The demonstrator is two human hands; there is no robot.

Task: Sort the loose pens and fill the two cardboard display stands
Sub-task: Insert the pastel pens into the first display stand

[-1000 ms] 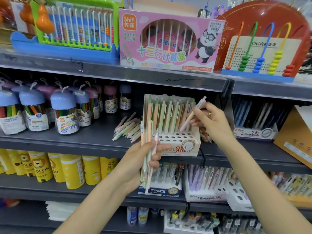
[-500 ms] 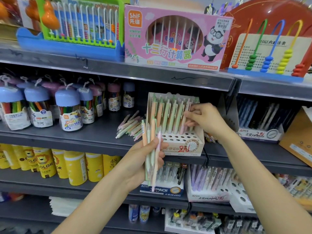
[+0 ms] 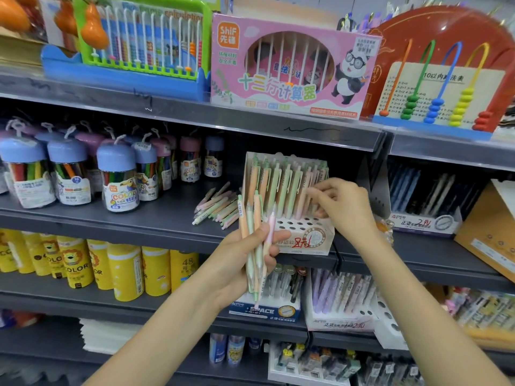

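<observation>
Pastel plastic pens, upright in the left hand at frame centre, wait just below-left of the white cardboard stand, where the right hand, nearer its holes, pinches a standing pen.

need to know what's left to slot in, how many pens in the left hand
4 show in the left hand: two orange pens, a green pen between them, and a pink pen on the right. More may hide behind these.
</observation>
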